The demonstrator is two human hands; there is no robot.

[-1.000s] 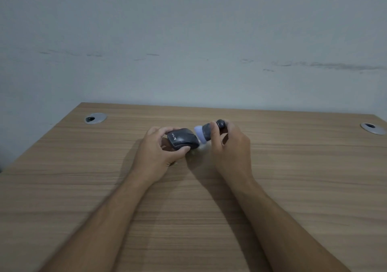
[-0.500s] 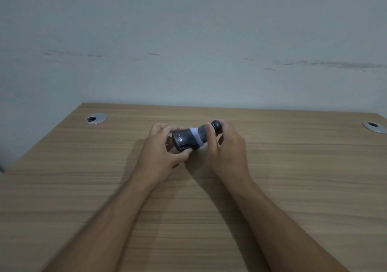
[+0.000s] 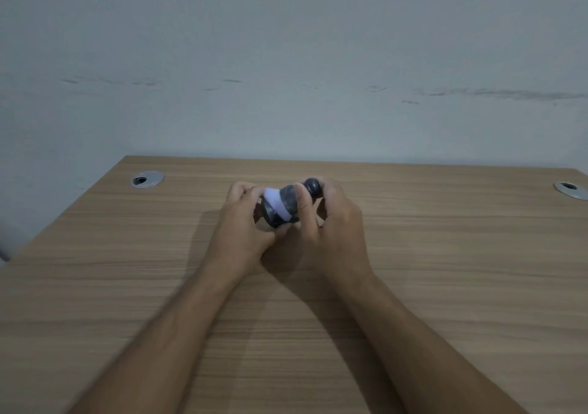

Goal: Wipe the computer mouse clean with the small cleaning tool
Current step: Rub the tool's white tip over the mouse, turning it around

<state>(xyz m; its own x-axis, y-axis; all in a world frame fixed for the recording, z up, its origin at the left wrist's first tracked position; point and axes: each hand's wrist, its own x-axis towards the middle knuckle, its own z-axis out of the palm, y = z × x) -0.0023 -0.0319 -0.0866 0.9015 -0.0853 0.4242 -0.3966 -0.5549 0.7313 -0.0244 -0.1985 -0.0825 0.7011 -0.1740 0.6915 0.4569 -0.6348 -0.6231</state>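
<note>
My left hand (image 3: 241, 229) grips a dark grey computer mouse (image 3: 269, 216) just above the wooden desk (image 3: 445, 270); only a small part of the mouse shows between the fingers. My right hand (image 3: 331, 222) holds the small cleaning tool (image 3: 291, 203), dark-bodied with a round knob at its far end and a white pad at its front. The white pad presses flat across the top of the mouse and hides most of it. Both hands are close together at the desk's middle.
Two round silver cable grommets sit in the desk, one at the far left (image 3: 147, 179) and one at the far right (image 3: 571, 189). A plain grey wall (image 3: 286, 63) rises right behind the desk's far edge.
The right hand has slid the tool leftward over the mouse, from its right end onto its top. The white pad now covers most of the mouse. The left hand has stayed in place.
</note>
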